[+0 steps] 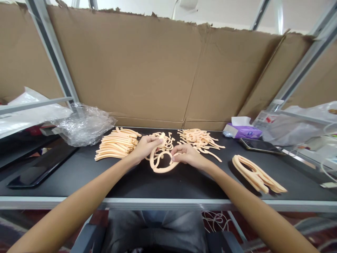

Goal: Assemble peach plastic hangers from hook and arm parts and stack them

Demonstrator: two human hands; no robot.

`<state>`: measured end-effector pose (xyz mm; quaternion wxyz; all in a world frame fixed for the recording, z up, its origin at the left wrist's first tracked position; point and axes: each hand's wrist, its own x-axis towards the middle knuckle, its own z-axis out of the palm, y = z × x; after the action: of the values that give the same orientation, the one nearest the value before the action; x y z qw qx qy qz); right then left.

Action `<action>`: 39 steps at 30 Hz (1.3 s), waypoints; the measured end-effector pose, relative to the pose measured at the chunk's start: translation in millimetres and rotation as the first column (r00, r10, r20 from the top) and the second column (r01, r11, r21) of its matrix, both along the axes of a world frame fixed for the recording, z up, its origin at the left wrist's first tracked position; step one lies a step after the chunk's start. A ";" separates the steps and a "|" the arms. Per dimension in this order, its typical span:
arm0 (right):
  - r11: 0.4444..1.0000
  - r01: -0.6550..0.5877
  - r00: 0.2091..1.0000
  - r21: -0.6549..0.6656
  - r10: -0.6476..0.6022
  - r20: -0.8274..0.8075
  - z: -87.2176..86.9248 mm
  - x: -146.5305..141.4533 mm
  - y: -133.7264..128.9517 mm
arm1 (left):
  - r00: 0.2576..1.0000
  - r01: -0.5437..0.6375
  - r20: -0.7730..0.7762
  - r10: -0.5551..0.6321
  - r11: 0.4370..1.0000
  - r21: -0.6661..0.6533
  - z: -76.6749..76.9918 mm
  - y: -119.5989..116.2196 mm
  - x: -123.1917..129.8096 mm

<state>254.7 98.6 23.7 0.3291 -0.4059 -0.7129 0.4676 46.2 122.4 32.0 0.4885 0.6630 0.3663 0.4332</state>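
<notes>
Between my two hands is a peach-coloured curved plastic piece [163, 170], with an open loop shape, held above the black table [168, 188]. My left hand [145, 147] pinches its upper left end. On the right side, my right hand [187, 154] has its fingers closed on the other end. Behind my hands lies a small pile of curly peach pieces [170, 140]. A neat row of long curved pieces [114, 144] is left of my left hand. Thin hooked pieces [198, 137] form a loose heap behind my right hand.
Stacked peach assembled pieces [254, 174] lie at the right. Farther back are a phone [261, 146] and a purple tissue pack [244, 130]. Clear plastic wrap [86, 124] and a black glossy tray [42, 167] are at the left. Cardboard [137, 70] stands behind the table.
</notes>
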 end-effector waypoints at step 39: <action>0.768 -0.054 0.933 0.638 -0.189 0.305 -16.3 16.8 -76.8 | 0.786 0.427 -0.599 -0.154 0.836 0.346 -9.0 -42.3 -41.8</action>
<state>271.5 21.9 7.4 0.3310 -0.3728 -0.8604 0.1054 4.5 80.1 23.1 0.2525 0.9048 0.2659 0.2165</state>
